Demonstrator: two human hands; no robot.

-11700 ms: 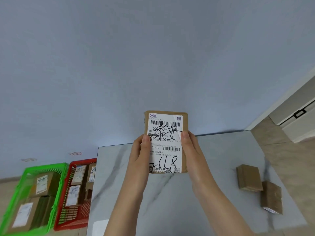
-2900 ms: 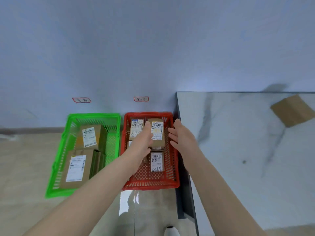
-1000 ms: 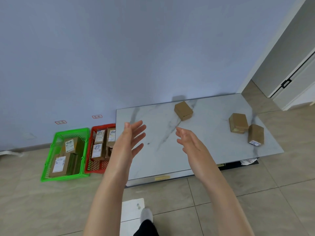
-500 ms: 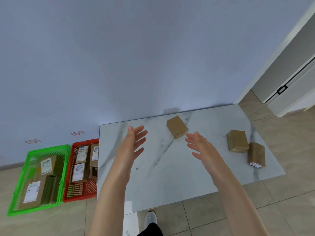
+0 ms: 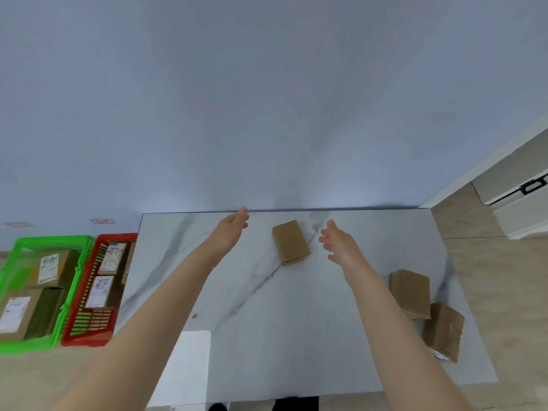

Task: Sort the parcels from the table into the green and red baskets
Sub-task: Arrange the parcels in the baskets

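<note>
A small brown cardboard parcel (image 5: 290, 242) lies near the far edge of the white marble table (image 5: 267, 321). My left hand (image 5: 232, 229) hovers to its left with fingers straight, holding nothing. To the parcel's right, my right hand (image 5: 338, 243) is spread open and empty, apart from the box. Two more brown parcels (image 5: 410, 292) (image 5: 443, 330) lie together at the table's right edge. On the floor to the left stand the red basket (image 5: 86, 336) and the green basket (image 5: 26, 347), each holding labelled parcels.
A plain blue-grey wall rises behind the table. A white door with a black handle (image 5: 533, 186) is at the far right. Tiled floor surrounds the table. Two small red labels (image 5: 102, 221) are stuck on the wall above the baskets.
Both hands have reached farther across the table and now flank the far parcel. The view has moved closer to the table since half a second ago.
</note>
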